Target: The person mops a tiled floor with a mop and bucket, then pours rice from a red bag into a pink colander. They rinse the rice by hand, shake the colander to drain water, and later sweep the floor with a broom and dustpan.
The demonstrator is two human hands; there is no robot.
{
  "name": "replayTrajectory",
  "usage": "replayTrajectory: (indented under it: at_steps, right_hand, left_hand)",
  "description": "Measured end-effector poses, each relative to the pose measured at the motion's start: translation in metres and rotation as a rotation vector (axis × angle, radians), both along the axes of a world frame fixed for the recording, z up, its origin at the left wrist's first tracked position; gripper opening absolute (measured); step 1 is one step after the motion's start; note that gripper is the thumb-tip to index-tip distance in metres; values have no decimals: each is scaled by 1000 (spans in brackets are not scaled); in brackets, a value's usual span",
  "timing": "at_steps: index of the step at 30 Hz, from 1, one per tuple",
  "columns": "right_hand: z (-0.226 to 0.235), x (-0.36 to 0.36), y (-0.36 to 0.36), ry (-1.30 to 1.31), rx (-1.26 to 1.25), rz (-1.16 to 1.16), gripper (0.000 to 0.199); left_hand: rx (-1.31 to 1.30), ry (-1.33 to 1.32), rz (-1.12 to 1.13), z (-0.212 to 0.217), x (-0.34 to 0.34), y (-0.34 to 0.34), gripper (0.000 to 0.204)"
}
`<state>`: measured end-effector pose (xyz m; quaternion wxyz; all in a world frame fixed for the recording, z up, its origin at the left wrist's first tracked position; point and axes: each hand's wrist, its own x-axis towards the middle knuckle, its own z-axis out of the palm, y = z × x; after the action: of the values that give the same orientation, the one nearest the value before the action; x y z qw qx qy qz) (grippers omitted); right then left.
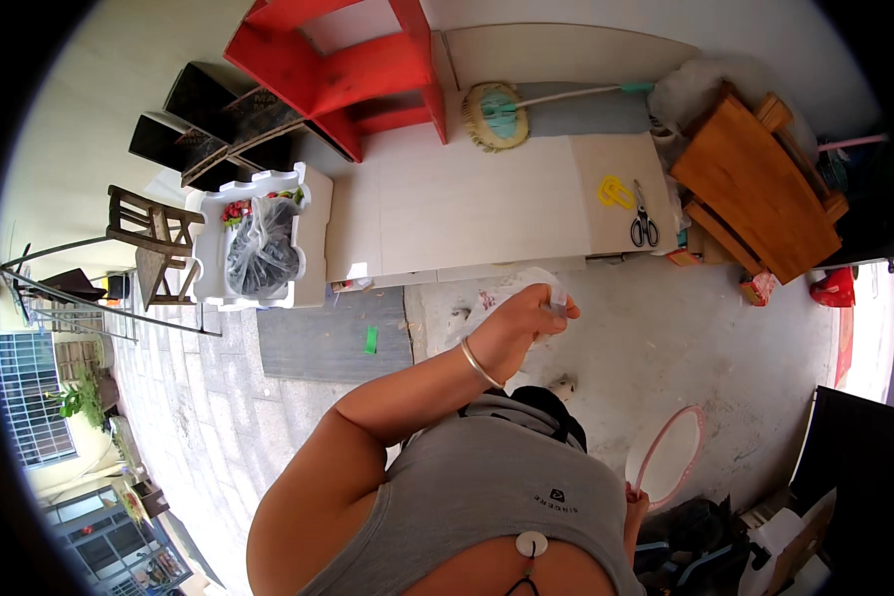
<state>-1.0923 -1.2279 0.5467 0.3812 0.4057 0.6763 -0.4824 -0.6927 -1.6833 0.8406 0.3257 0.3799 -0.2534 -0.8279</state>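
My left hand, with a pale bangle at its wrist, is raised in front of my chest. Its fingers are closed on a thin clear plastic bag, part of which hangs to the left of the knuckles. Low at my right side, my right hand grips the edge of a white oval thing with a pink rim, perhaps a hand fan; its exact kind does not show. Beyond my left hand, black-handled scissors and a yellow cut-out piece lie on the pale table top.
A white foam box with a dark plastic bag stands left of the table. Behind are a red shelf and a mop. A wooden stool is at right, a small wooden chair at left. A grey mat covers some floor.
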Motion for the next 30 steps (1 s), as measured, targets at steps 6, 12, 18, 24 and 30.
replayTrajectory:
  at_steps: [6, 12, 18, 24, 30]
  right_hand:
    - [-51, -59, 161, -129, -88, -165, 9]
    - [0, -125, 158, -210, -135, -610, 10]
    - [19, -208, 133, 106, -250, -817, 9]
    - [29, -244, 154, 215, -158, -939, 8]
    - [56, -218, 193, 175, 100, -1199, 6]
  left_hand:
    - [189, -29, -87, -47, -159, 36, 13]
    - [120, 42, -213, -38, -312, 49, 14]
    - [31, 48, -499, -43, -464, 30, 23]
    - [-2, 10, -716, -96, -599, 8, 21]
    - [149, -115, -800, -183, -732, -25, 19]
